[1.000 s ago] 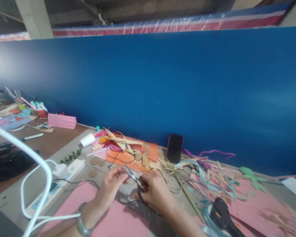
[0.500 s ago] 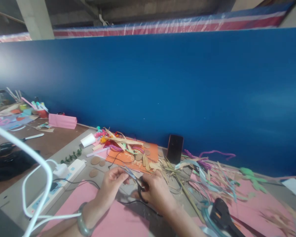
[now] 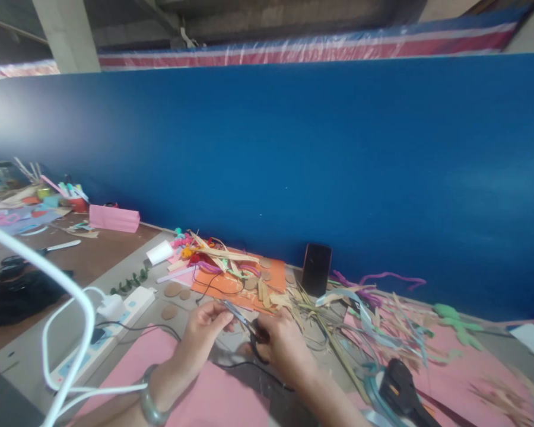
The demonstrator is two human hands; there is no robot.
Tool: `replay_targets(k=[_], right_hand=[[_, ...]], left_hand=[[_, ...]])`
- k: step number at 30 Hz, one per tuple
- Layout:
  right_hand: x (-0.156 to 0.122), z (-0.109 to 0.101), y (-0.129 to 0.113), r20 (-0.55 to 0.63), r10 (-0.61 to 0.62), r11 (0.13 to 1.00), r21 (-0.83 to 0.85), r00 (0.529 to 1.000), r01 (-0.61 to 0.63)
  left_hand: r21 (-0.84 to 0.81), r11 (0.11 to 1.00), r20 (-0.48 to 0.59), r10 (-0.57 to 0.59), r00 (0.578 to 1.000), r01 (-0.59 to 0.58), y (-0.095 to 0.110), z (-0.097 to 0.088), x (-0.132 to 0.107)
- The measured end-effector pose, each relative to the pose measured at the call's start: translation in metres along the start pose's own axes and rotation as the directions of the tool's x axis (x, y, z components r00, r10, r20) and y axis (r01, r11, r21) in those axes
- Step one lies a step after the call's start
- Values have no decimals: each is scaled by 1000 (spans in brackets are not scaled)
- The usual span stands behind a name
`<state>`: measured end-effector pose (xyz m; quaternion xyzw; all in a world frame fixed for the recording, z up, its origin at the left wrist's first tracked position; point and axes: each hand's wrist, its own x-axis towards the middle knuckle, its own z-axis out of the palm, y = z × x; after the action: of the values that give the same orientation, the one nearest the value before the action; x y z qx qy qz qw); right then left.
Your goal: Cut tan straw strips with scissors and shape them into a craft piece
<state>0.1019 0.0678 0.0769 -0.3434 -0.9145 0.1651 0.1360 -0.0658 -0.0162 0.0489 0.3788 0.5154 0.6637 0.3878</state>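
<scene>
My right hand (image 3: 282,341) is wrapped round the black handles of a pair of scissors (image 3: 241,315), whose metal blades point up and left. The blade tips reach my left hand (image 3: 207,326), whose thumb and fingers are pinched together. What the pinch holds, if anything, is too small to make out. A greenish bangle (image 3: 151,397) circles my left wrist. Under my hands lies a pink sheet (image 3: 222,394), crossed by a black cable. Just beyond them, an orange sheet (image 3: 273,270) carries dry strips, wooden discs and coloured craft pieces.
A phone (image 3: 316,270) leans against the blue partition (image 3: 285,148). At left are a power strip (image 3: 129,308) and a looping white cable (image 3: 78,296). To the right lie a black glue gun (image 3: 398,385), paper strips and a green felt-like piece (image 3: 456,323).
Almost nothing differs. The scissor blades look slightly more closed against my left fingertips, and the view has shifted a little.
</scene>
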Motion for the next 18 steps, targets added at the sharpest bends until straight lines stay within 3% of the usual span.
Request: replay_targets(k=[7,10,12,14,16,18], right_hand=[[1,-2,7,-14,-2,999,-40,1000,2],[3,-3,11,-42,58,992,112,997,-53],[4,-3,10,-29,131,918,380,991,-110],[5,-3,7,6,170,772,620,985,-137],[5,-3,3,24,165,664,737,986,-129],[4,-2,-1,24,146,621,776,989,-110]], left_hand=[[56,998,25,14,1000,-15,-1,-1,1],[76,997,23,9,1000,-11,1,1,0],[64,998,57,-4,998,1,3,3,-1],[27,999,108,-28,994,25,4,5,-3],[10,998,164,-64,984,64,4,7,-4],[53,995,207,-100,973,90,2,7,-6]])
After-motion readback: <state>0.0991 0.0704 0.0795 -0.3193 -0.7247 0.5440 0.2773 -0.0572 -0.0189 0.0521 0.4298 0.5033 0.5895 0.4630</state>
